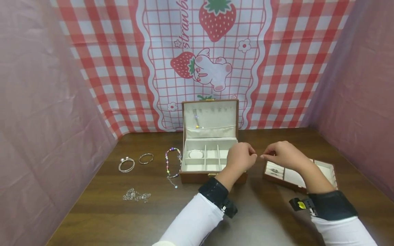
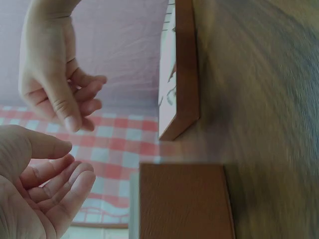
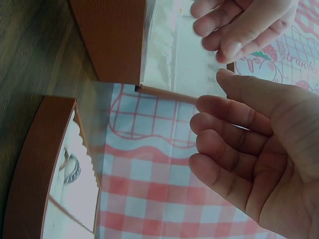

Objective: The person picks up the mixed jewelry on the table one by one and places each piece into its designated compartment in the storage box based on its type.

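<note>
My left hand (image 1: 241, 157) hovers over the right side of the open brown jewelry box (image 1: 197, 177), its fingers loosely bent. Facing it across a small gap is my right hand (image 1: 284, 155), above the shallow jewelry tray (image 1: 284, 185). Both wrist views show thumb and fingertips apart, with nothing visible between them. Rings (image 3: 73, 169) sit in the tray's padded slots. A silver bracelet (image 1: 196, 150) lies in the box's left compartment, and a beaded strand (image 1: 196, 118) hangs inside the raised lid. My left forearm and hand hide the box's right part.
Left of the box lie a colorful beaded necklace (image 1: 167, 163), a thin bangle (image 1: 146, 163), a bracelet with beads (image 1: 127, 170) and a tangled silver chain (image 1: 132, 194). A checked strawberry cloth (image 1: 123, 68) hangs behind the wooden table (image 1: 101, 218); pink curtains flank it.
</note>
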`<action>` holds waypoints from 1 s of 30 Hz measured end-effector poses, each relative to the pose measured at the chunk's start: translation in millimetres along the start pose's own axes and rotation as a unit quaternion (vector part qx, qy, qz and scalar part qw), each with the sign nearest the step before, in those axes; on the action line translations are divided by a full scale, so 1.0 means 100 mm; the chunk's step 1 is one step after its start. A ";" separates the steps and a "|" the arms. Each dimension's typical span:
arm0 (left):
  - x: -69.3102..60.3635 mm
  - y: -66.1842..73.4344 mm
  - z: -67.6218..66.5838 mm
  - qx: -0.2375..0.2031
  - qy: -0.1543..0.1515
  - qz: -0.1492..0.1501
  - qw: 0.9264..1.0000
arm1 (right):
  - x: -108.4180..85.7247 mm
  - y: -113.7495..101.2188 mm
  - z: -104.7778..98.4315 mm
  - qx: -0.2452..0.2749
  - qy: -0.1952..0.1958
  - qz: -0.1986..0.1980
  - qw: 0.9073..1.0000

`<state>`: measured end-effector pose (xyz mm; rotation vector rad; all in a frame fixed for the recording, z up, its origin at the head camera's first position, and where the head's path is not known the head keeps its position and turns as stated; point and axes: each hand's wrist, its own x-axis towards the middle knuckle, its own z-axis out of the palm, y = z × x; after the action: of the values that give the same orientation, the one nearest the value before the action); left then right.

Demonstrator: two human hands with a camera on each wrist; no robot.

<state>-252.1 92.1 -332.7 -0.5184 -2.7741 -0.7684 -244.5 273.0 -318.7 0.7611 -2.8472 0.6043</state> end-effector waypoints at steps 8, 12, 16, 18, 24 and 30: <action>-0.13 -0.33 -0.19 -0.055 0.012 0.035 0.998 | 0.08 -0.12 0.07 0.002 0.005 -0.016 1.000; -0.20 -0.50 -0.30 -0.057 0.026 0.057 0.996 | 0.12 -0.22 0.11 0.002 0.008 -0.029 1.000; -0.29 -0.67 -0.43 -0.066 0.034 0.058 0.996 | 0.17 -0.31 0.18 0.001 0.013 -0.031 0.999; -0.34 -0.76 -0.49 -0.074 0.040 0.057 0.995 | 0.20 -0.35 0.21 0.002 0.019 -0.038 0.999; -0.50 -1.04 -0.64 -0.099 0.059 0.048 0.992 | 0.27 -0.45 0.26 0.002 0.043 -0.081 0.996; -0.59 -1.30 -0.83 -0.082 0.040 0.034 0.995 | 0.36 -0.54 0.31 0.000 0.054 -0.113 0.992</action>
<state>-239.0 -72.6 -339.7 -0.5949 -2.6208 -0.9842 -248.9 201.6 -320.3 1.0019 -2.6139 0.5934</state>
